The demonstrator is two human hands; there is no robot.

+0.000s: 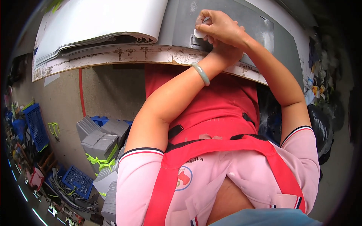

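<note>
At the left edge of the frame stands a blue plastic lattice crate [36, 126]; its contents cannot be made out. A second blue lattice crate [78, 180] lies at the lower left among floor clutter, also unreadable inside. Between them, left of centre, are stacks of grey folded card [98, 141] bound with yellow-green strapping.

In the upper centre, the right hand [222, 28] is closed with its fingertips pinching a small white rounded piece [199, 33] and pressing it onto a flat grey card sheet [181, 26] that lies on the worn, chipped white table edge [124, 54]. The left hand [226, 52] lies mostly hidden beneath the right one, so whether it grips anything cannot be told; a pale green bangle [201, 73] circles its wrist. At the upper left, a thick curled stack of white sheets [98, 20] rests beside the grey sheet. The person's red apron [203, 105] fills the centre below.
</note>
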